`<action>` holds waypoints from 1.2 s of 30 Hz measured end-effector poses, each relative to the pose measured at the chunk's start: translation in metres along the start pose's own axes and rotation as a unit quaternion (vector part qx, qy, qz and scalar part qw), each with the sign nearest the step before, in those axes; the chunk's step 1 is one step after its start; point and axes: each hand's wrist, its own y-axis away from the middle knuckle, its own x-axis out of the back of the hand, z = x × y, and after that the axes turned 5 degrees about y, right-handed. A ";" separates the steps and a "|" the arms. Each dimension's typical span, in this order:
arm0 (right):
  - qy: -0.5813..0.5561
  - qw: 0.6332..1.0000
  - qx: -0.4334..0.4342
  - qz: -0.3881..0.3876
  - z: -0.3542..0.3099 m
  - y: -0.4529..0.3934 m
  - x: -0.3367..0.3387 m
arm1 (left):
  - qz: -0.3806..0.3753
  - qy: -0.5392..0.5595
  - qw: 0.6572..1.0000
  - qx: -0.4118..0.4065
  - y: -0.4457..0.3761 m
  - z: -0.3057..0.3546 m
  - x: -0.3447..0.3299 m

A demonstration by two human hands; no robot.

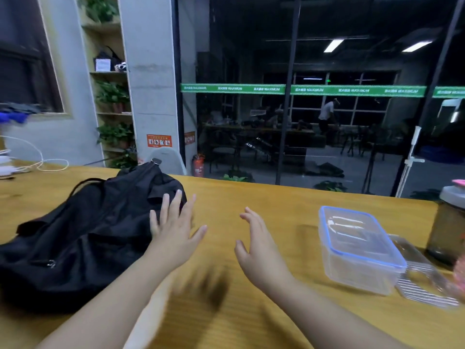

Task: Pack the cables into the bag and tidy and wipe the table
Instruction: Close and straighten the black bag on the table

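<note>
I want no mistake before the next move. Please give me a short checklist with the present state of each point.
1. Both hands free: left hand and right hand hold nothing: ok.
2. Black bag within reach: ok.
3. Bag opening accessible: cannot tell.
4. Cables at hand: only a white cable far left: not ok.
5. Clear plastic container moved off the table: not ok.

We see two bare forearms, no sleeves in view up to the frame's bottom edge. Left hand (173, 233) and right hand (259, 245) wear no gloves, rings, watch or wristbands. Nails short and unpainted. Motion blur softens both forearms' edges.
</note>
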 end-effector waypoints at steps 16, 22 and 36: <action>0.195 0.940 0.041 -0.276 -0.008 -0.057 -0.069 | 0.009 -0.074 0.983 0.166 -0.075 -0.082 0.019; 0.220 0.908 -0.001 -0.357 -0.013 -0.096 -0.090 | 0.014 -0.079 0.974 0.212 -0.109 -0.096 0.022; 0.166 0.871 -0.037 -0.461 -0.001 -0.126 -0.070 | 0.124 -0.034 0.967 0.220 -0.111 -0.131 -0.020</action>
